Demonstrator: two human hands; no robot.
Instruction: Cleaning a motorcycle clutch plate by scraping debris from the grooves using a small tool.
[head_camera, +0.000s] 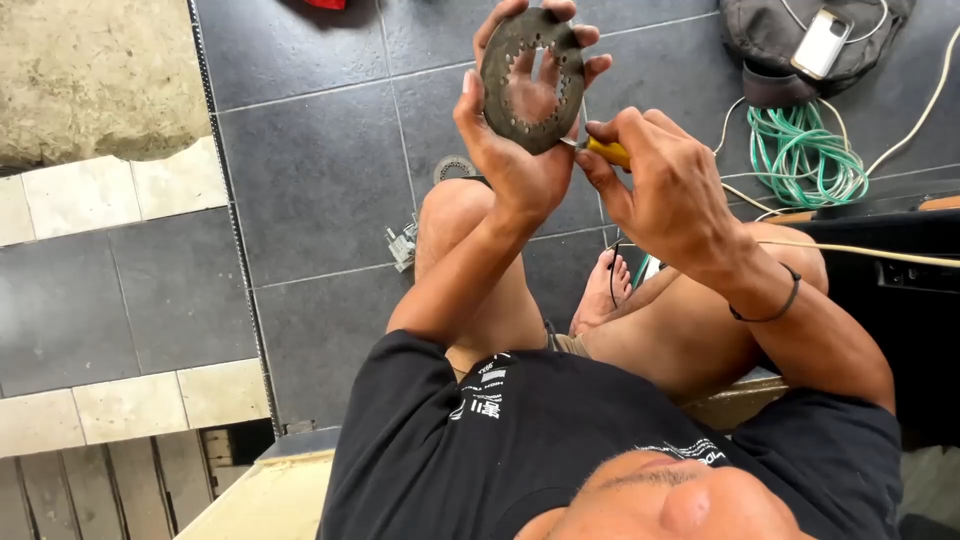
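Down on the dark tiled floor (320, 170) sits the person, knees up, and that crouch puts both hands out in front of the chest where the head camera looks straight onto them. Off to the far right a grey bag (800, 50) lies with a coil of green cable (805, 150) just beside it, well apart from the work; a small metal part (403, 245) rests on the tiles near the left knee. Now the centre of it: a round metal disc (533, 80), ringed with holes and open in the middle, is held up on edge above the knees. The left hand (520, 150) has its grip clamped on that disc, thumb on the near rim, fingers wrapped behind and showing through the opening, apparently so the face stays steady and turned to the eye. The right hand (665, 190) has its grip closed around a yellow-handled tool (608, 152), tip meeting the disc's lower right edge.
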